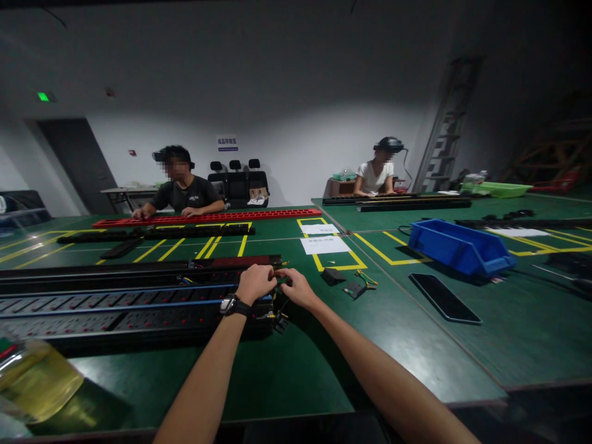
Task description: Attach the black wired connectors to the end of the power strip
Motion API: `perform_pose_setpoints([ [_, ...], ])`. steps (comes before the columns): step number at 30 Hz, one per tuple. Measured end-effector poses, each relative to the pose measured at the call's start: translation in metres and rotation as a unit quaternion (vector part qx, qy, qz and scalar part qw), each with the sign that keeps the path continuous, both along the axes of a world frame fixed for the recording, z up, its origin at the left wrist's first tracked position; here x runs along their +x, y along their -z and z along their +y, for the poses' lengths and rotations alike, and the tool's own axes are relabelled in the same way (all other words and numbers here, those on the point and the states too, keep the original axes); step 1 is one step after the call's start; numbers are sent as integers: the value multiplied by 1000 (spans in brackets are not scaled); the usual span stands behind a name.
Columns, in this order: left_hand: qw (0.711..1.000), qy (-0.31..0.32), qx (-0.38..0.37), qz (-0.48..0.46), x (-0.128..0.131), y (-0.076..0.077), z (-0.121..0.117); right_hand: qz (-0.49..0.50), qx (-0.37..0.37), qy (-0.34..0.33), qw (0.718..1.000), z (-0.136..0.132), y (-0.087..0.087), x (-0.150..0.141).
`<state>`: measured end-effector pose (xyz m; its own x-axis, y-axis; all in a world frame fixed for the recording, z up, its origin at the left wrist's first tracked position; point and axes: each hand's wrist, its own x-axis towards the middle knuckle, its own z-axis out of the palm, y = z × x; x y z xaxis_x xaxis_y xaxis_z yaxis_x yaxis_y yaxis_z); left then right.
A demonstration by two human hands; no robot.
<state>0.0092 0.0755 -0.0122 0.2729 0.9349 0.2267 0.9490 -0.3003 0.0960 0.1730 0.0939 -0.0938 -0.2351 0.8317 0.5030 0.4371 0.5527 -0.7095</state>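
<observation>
Long black socket strips (194, 314) with rows of outlets and red marks lie side by side on the green table, reaching in from the left. My left hand (256, 282), with a watch at its wrist, rests over the right end of one strip, fingers curled closed. Close against it, my right hand (298, 287) has its fingertips pinched together at the strip's end. What lies between the fingers is too small and dark to make out. Loose wire ends (279, 322) stick out of the nearer strip's end, just below my hands.
Right of my hands lie a small black block (333, 276), a dark part with yellow-green wires (356, 288), a phone (444, 299) and a blue bin (457, 246). A bottle of yellow liquid (41, 379) is at near left. Two people sit across the table, one behind a red rail (222, 217).
</observation>
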Motion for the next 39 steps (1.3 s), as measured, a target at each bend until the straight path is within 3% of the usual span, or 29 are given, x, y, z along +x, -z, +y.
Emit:
perform_pose_setpoints([
  [7, 1000, 4, -2, -8, 0, -2, -1, 6, -22, 10, 1000, 0, -2, 0],
  [14, 1000, -3, -2, -9, -1, 0, 1, 24, -22, 92, 995, 3, 4, -1],
  [18, 1000, -6, -2, -11, -2, 1, 2, -29, 6, 124, 992, 0, -9, 5],
  [21, 1000, -5, 0, -19, -3, 1, 2, -85, 19, 140, 986, -2, -29, 22],
  [25, 1000, -6, -2, -23, -4, 3, 3, -141, -1, 203, 969, -4, -52, 67],
  [32, 1000, 7, -3, -29, -6, 4, 3, -216, -75, 393, 890, -12, -58, 149],
  [35, 1000, 7, -3, -25, -6, 4, 4, -251, -98, 400, 876, -14, -54, 153],
  [39, 1000, 3, -4, -19, -5, 4, 5, -317, -80, 348, 879, -16, -49, 135],
])
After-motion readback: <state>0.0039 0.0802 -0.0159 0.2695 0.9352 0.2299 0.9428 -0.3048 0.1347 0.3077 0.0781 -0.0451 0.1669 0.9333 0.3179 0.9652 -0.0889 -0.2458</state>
